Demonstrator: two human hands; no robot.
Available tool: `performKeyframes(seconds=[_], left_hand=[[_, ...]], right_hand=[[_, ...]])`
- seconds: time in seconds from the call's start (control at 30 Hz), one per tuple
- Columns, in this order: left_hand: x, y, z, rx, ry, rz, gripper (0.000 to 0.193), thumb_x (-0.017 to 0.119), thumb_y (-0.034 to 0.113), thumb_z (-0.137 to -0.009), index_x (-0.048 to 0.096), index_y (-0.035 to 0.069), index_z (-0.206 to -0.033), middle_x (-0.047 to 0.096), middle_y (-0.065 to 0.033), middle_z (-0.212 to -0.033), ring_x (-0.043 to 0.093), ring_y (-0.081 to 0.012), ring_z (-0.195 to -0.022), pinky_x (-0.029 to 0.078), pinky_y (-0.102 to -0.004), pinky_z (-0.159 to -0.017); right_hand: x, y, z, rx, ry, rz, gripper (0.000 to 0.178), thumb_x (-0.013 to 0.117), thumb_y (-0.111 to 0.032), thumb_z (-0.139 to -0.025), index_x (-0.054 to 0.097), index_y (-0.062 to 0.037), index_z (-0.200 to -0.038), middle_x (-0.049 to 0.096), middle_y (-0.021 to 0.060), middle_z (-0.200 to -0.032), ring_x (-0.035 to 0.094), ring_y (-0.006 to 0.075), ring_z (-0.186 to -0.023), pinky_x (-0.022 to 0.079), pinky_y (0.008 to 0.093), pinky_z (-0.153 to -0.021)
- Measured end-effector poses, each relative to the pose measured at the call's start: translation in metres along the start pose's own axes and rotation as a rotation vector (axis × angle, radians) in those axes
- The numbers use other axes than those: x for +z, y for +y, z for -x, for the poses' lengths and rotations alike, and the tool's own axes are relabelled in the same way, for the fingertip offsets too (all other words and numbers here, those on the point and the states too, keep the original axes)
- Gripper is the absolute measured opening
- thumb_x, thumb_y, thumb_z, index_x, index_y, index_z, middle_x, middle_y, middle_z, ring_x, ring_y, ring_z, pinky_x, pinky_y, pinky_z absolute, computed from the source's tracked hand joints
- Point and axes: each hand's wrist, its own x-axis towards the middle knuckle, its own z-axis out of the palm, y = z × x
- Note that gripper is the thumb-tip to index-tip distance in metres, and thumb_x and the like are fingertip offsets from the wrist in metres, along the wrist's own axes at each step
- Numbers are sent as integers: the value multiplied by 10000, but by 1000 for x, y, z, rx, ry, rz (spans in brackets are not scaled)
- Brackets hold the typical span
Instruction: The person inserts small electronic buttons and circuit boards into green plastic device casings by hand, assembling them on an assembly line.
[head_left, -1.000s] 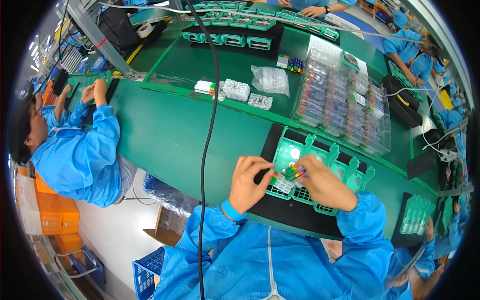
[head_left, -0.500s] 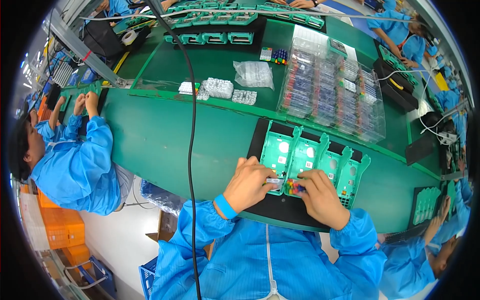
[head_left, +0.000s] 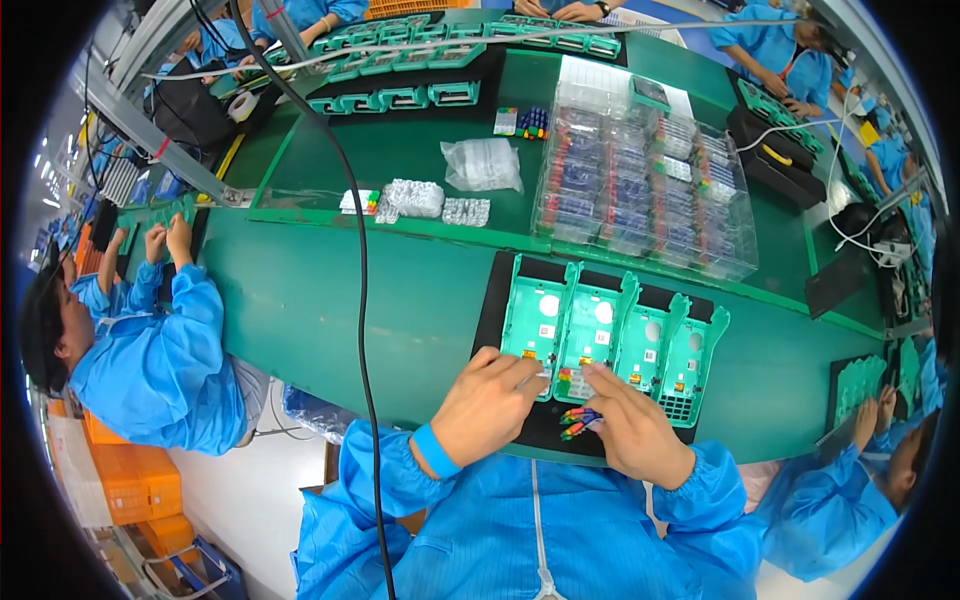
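Curling over the near end of the leftmost unit in the row of green housings (head_left: 618, 330), the left hand (head_left: 488, 408) has thumb and fingers drawn nearly together; I cannot tell whether they pinch the pale piece at their tips. The right hand (head_left: 642, 432), at the near edge of the row, has its lower fingers closed on a bundle of coloured connectors (head_left: 576, 424), which sticks out toward the left hand. Its forefinger reaches into the second housing, beside a pale block with coloured ends (head_left: 572, 382). Under the row lies a black mat (head_left: 493, 312). Beyond the row stands a clear plastic tray (head_left: 745, 245) of packs; a clear bag (head_left: 482, 165) lies beyond it to the left.
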Motion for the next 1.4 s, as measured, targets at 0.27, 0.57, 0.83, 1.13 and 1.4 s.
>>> performKeyframes(seconds=[0.27, 0.57, 0.83, 1.13, 1.4], left_hand=[[3, 15, 5, 37, -139, -298, 255, 647, 122, -885, 767, 51, -1098, 727, -85, -1265, 673, -228, -1212, 472, -390, -1040], [-5, 18, 2, 17, -11, -126, 296, 654, 11, -818, 768, 23, -1091, 720, -115, -1270, 670, -259, -1214, 482, -418, -1032], [1, 14, -1, 14, -2, -140, 281, 665, 0, -807, 772, 21, -1066, 706, -130, -1265, 664, -285, -1194, 504, -411, -1003], [21, 14, -3, 9, -68, -152, 249, 682, 3, -789, 777, 24, -1018, 679, -91, -1121, 652, -266, -1042, 516, -393, -904], [2, 29, -28, 50, 17, -9, 260, 711, 6, -769, 769, 43, -1019, 686, -69, -1007, 646, -249, -989, 513, -392, -899]], right_hand=[[-2, 5, 2, -57, -50, 257, 275, 738, -130, -866, 653, 33, -1070, 649, 286, -1346, 655, 400, -1267, 572, 442, -1028], [-23, 7, 11, 136, 134, 6, 352, 747, 11, -845, 669, 17, -1188, 618, 176, -1215, 663, 351, -1072, 567, 433, -890], [-39, 26, 30, 294, 184, -16, 373, 718, 44, -878, 683, -13, -1246, 599, 155, -1055, 636, 351, -926, 543, 434, -805], [-42, 34, 39, 298, 39, 29, 257, 729, -13, -892, 722, -21, -1148, 634, 135, -975, 585, 332, -938, 508, 422, -849], [-26, 25, 44, 242, 123, 194, 185, 761, -40, -867, 695, -30, -1040, 677, 118, -1047, 633, 332, -1009, 519, 429, -903]])
